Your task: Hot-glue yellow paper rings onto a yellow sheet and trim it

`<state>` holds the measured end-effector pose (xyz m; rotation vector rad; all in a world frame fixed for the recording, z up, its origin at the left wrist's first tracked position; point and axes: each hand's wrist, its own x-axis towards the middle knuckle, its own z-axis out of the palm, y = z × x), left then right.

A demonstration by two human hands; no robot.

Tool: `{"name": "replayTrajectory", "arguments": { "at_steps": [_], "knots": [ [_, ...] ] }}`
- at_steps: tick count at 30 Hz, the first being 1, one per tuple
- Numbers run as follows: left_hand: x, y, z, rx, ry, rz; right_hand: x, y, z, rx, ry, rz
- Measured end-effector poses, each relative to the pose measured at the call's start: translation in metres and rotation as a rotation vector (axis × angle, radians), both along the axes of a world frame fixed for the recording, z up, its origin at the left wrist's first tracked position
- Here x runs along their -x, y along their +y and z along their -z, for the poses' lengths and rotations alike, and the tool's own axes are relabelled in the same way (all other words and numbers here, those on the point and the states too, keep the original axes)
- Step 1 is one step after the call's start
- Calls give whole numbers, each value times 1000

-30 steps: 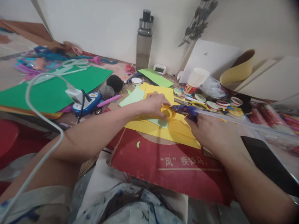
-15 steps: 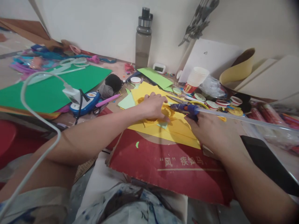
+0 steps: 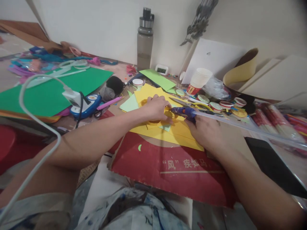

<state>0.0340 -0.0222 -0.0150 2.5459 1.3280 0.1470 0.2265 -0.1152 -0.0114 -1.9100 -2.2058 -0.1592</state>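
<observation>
My right hand (image 3: 207, 129) is closed round a blue hot glue gun (image 3: 183, 111), whose nozzle points left toward my other hand. A long, clear glue stick (image 3: 242, 124) juts from its back to the right. Curved fingers of my left hand (image 3: 157, 108) hold a cut yellow paper piece (image 3: 154, 124), partly hidden beneath them. Both hands are over yellow paper sheets (image 3: 182, 142) on a red and brown cardboard (image 3: 144, 171). A small pale green paper scrap (image 3: 165, 127) lies just below my left fingers. Scissors (image 3: 178, 101) with yellow handles rest behind the glue gun.
Behind stand a grey water bottle (image 3: 145, 44) and stacked paper cups (image 3: 200, 80). Small round tubs (image 3: 216, 106) sit at right, near a black phone (image 3: 273, 164). A white cable (image 3: 51, 156) loops across the left, beside green sheets (image 3: 79, 81).
The glue gun and my right hand have shifted slightly left, closer to my left hand. The whole view has moved a little; my left hand keeps its pose.
</observation>
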Motion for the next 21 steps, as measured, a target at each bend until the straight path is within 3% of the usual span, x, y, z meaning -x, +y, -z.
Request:
{"name": "replayTrajectory", "arguments": {
  "at_steps": [3, 8, 16, 21],
  "knots": [
    [0, 2, 4, -7, -5, -7, 4, -9, -15, 22, -83, 88],
    [0, 4, 7, -28, -13, 0, 12, -23, -35, 19, -118, 39],
    [-1, 0, 1, -21, 11, -2, 6, -3, 0, -32, 24, -9],
    [-1, -2, -1, -21, 9, -11, 8, 0, 7, -9, 77, -45]
  ]
}}
